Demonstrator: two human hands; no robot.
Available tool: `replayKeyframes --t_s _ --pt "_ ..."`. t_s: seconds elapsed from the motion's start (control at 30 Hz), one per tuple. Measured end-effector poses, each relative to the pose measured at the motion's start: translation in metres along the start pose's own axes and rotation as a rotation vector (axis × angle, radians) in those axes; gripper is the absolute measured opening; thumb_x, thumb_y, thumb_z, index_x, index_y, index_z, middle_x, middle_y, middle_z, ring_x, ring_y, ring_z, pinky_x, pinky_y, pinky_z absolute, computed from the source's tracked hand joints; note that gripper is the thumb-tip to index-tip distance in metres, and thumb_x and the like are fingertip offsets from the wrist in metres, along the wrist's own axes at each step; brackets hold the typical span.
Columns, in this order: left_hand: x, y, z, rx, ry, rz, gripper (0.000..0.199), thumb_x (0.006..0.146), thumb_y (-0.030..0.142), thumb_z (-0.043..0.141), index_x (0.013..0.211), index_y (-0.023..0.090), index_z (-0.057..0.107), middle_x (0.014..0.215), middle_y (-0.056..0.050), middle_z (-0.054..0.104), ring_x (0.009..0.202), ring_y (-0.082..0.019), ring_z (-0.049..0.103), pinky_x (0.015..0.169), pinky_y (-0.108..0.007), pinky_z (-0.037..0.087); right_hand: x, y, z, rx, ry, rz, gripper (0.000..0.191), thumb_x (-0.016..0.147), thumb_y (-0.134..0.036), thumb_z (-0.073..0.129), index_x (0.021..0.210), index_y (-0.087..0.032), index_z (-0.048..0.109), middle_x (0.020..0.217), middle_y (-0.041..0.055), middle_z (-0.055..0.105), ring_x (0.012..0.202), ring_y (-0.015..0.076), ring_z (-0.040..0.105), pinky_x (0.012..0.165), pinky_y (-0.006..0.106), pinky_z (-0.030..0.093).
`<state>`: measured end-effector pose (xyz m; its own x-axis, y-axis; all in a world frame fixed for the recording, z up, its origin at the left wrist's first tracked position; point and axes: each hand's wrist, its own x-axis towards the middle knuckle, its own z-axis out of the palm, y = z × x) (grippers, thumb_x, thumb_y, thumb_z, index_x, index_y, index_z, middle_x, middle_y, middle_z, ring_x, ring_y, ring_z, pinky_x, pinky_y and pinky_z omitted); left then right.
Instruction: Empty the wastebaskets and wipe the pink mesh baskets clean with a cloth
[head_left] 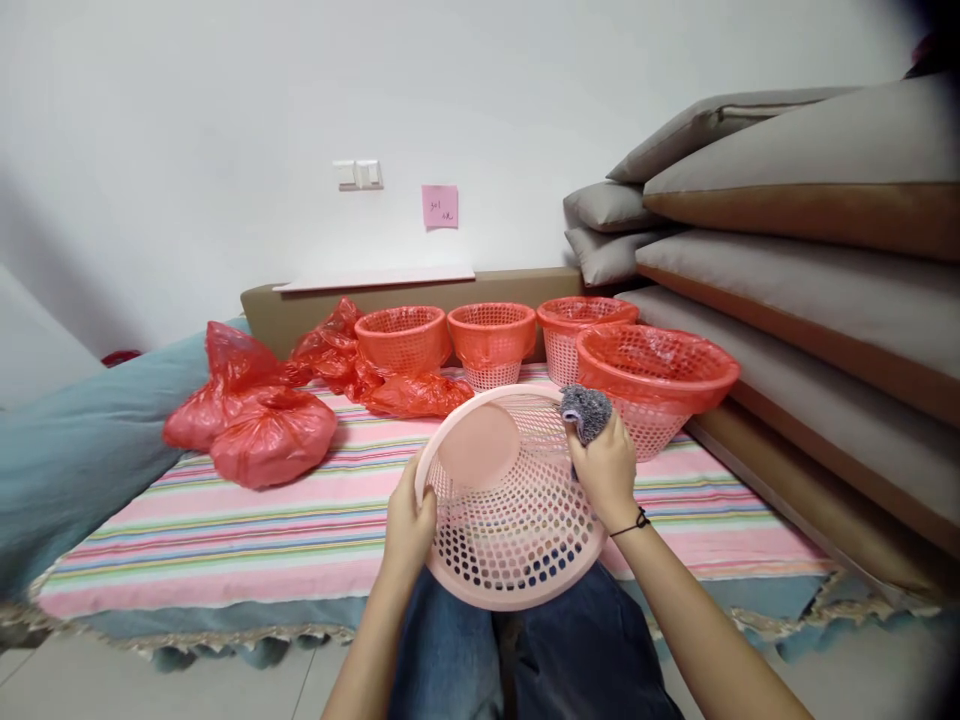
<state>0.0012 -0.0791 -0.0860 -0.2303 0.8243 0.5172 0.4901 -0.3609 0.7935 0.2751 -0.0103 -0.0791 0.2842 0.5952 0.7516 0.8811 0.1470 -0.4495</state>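
While left hand (411,515) grips pink basket (487,455) at its nine o'clock edge, right hand (606,475) clutches gray cloth (588,410) near two o'clock. Red-lined basket (493,376) stands beyond, at twelve.

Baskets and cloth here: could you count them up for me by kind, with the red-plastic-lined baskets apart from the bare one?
Baskets lined with red plastic: 4
Bare pink basket, in the left hand: 1
Gray cloth, in the right hand: 1
Total: 6
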Motion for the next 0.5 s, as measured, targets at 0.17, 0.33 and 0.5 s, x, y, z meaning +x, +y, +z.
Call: replayKeyframes --t_s 0.17,0.33,0.5 --pt "0.026 0.021 -0.013 0.045 -0.17 0.071 0.057 0.064 0.008 0.043 0.117 0.016 0.064 0.115 -0.008 0.072 0.111 -0.025 0.065 0.102 -0.039 0.048 -0.004 0.003 0.003 0.015 -0.081 0.049 0.061 0.092 -0.057 0.045 0.121 -0.003 0.054 0.103 0.0236 0.064 0.092 0.0337 0.061 0.079 0.046 0.049" --pt "0.05 0.034 -0.017 0.065 -0.279 0.131 0.063 0.059 0.004 0.041 0.116 0.015 0.065 0.115 -0.008 0.072 0.111 -0.024 0.064 0.102 -0.038 0.048 0.005 0.002 0.002 -0.037 -0.137 -0.048 0.059 0.093 -0.054 0.046 0.122 -0.002 0.054 0.105 0.023 0.063 0.095 0.0336 0.06 0.081 0.044 0.048" --pt "0.063 0.043 -0.016 0.088 -0.37 0.182 0.067 0.057 0.002 0.039 0.117 0.015 0.066 0.116 -0.007 0.071 0.113 -0.024 0.063 0.104 -0.037 0.047 0.025 -0.016 -0.001 -0.094 -0.12 -0.202 0.055 0.093 -0.05 0.05 0.121 -0.002 0.052 0.103 0.0206 0.062 0.095 0.032 0.057 0.081 0.04 0.044"
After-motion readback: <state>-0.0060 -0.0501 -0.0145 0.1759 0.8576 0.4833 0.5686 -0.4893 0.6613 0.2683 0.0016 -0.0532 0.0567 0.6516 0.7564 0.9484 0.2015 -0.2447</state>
